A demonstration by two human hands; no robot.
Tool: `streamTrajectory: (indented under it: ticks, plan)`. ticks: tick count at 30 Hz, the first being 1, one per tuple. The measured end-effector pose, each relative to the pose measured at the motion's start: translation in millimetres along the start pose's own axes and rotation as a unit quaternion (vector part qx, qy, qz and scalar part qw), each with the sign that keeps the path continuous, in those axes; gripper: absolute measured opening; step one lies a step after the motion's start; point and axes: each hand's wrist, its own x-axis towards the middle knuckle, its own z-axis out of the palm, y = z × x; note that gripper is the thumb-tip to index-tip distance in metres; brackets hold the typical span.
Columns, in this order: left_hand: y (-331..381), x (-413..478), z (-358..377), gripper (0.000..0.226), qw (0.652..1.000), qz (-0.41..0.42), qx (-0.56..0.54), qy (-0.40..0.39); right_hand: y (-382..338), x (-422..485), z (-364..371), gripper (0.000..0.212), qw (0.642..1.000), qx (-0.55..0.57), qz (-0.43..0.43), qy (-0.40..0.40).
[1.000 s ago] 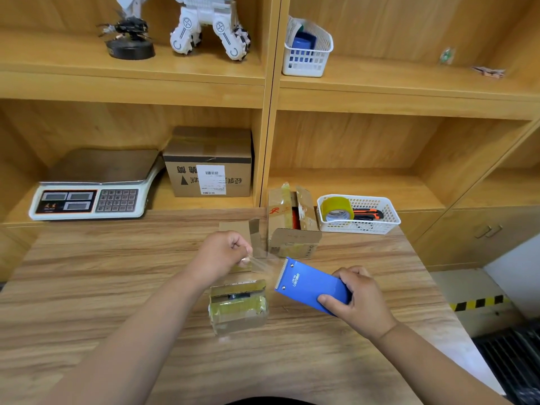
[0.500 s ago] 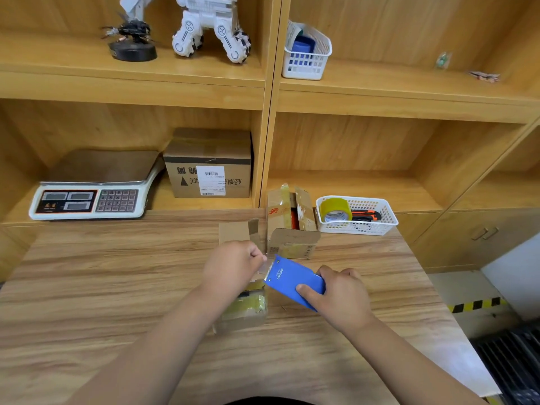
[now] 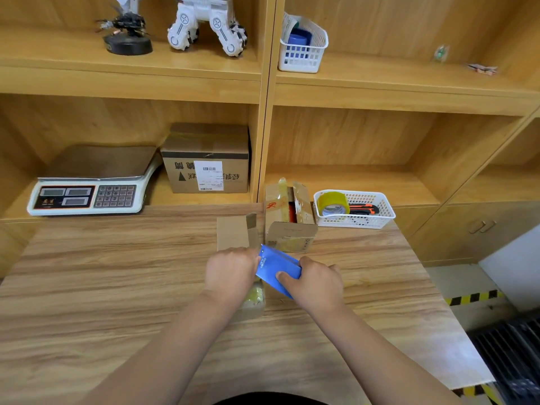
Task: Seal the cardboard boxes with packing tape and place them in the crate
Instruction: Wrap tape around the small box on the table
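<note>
Blue dispenser, gripped by right hand, points up-left at left hand (grip hidden).

Both hands are bunched at the middle of the worktop: the left hand and the right hand, which grips the blue tape dispenser, meet over a small box. Straight ahead the way is blocked by a flapped carton and, just beside it, a taller open box. A white basket stands just right of those at the far edge. Broad open wood runs off to the left and along the near edge; a narrower strip lies right. The scale and a labelled box fill the low shelf.
</note>
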Motion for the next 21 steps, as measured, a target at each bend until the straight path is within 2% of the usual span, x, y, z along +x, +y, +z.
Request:
streamTrajectory:
  ticks: [5, 7, 8, 10, 13, 14, 15, 19, 21]
  plan:
    - [2, -9, 8, 0.035, 0.999, 0.024, -0.022, 0.035, 12, 8, 6, 0.042, 0.999, 0.010, 0.048, -0.017]
    - [2, -11, 7, 0.018, 0.989, -0.080, -0.122, 0.034, 25, 9, 11, 0.037, 0.998, -0.024, 0.050, -0.021]
    - [1, -11, 5, 0.012, 0.971, -0.153, -0.186, -0.007, 32, 8, 15, 0.034, 0.998, -0.039, 0.048, -0.025]
    - [-2, -12, 4, 0.017, 0.895, -0.256, -0.358, -0.074, 47, 3, 26, 0.027, 0.996, -0.062, 0.051, -0.050]
    - [-8, -12, 2, 0.028, 0.754, -0.354, -0.550, -0.064, 65, -6, 45, 0.025, 0.989, -0.098, 0.049, -0.099]
    - [-10, -12, 2, 0.032, 0.724, -0.377, -0.574, -0.066, 70, -9, 50, 0.026, 0.986, -0.114, 0.041, -0.111]
    - [-12, -13, 3, 0.037, 0.709, -0.392, -0.582, -0.070, 74, -13, 54, 0.028, 0.984, -0.128, 0.033, -0.124]
    - [-19, -15, 9, 0.048, 0.689, -0.420, -0.586, -0.076, 83, -22, 63, 0.031, 0.973, -0.139, 0.041, -0.179]
    - [-22, -16, 12, 0.049, 0.681, -0.424, -0.593, -0.075, 77, -22, 61, 0.035, 0.974, -0.136, 0.046, -0.174]
